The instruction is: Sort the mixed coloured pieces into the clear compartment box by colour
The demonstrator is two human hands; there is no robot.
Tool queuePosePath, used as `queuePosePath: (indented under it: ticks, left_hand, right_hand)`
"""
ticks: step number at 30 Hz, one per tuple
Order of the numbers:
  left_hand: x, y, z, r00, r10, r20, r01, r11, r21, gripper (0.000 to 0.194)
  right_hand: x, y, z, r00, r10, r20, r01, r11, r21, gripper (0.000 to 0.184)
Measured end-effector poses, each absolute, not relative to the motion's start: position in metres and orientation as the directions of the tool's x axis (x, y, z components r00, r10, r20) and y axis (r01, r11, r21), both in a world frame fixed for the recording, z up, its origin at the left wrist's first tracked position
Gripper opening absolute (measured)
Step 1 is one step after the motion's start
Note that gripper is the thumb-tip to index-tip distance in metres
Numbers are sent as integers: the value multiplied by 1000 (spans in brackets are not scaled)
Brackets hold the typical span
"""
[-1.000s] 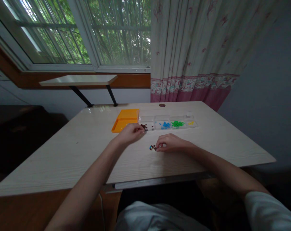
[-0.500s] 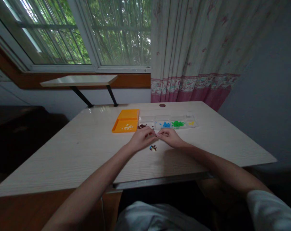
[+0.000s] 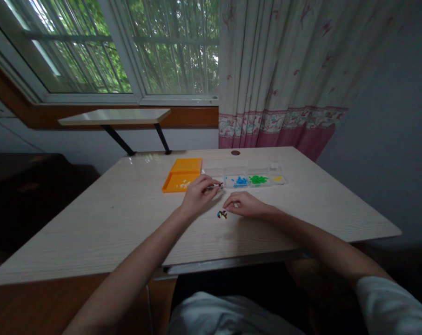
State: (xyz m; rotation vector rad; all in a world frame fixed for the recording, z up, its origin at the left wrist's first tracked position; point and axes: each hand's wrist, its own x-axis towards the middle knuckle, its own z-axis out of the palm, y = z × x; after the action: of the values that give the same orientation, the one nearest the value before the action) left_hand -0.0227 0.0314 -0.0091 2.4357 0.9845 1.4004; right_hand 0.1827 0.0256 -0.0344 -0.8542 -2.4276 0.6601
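Note:
My left hand [image 3: 197, 193] reaches over the near edge of the dark brown pieces' compartment, thumb and forefinger slightly apart. Dark brown pieces [image 3: 220, 185] show by its fingertips; the rest lie hidden behind the hand. My right hand [image 3: 246, 204] is low over the table, fingertips pinched together; anything between them is too small to name. Just below those fingertips lies a small cluster of brown, blue and pale pieces [image 3: 222, 214].
An orange open case [image 3: 183, 165] holding white pieces [image 3: 184, 184] stands left of the clear divided box [image 3: 284, 179]. Its compartments hold blue pieces [image 3: 241, 181], green pieces [image 3: 258, 179] and yellow pieces [image 3: 277, 178]. A raised shelf [image 3: 116, 116] is at the table's back left.
My hands were together above the cluster and have parted. The left moved up and leftward to the brown pieces; the right came down nearer the cluster.

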Motion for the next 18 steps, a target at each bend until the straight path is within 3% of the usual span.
queuePosePath:
  ticks: [8, 18]
  left_hand:
    - [-23, 35, -12, 306, 628, 716, 514, -741, 431, 14]
    - [-36, 67, -33, 159, 790, 593, 750, -487, 448, 20]
  right_hand:
    - [180, 23, -32, -746, 629, 218, 466, 727, -503, 18]
    - [182, 26, -39, -691, 681, 242, 521, 702, -486, 14]
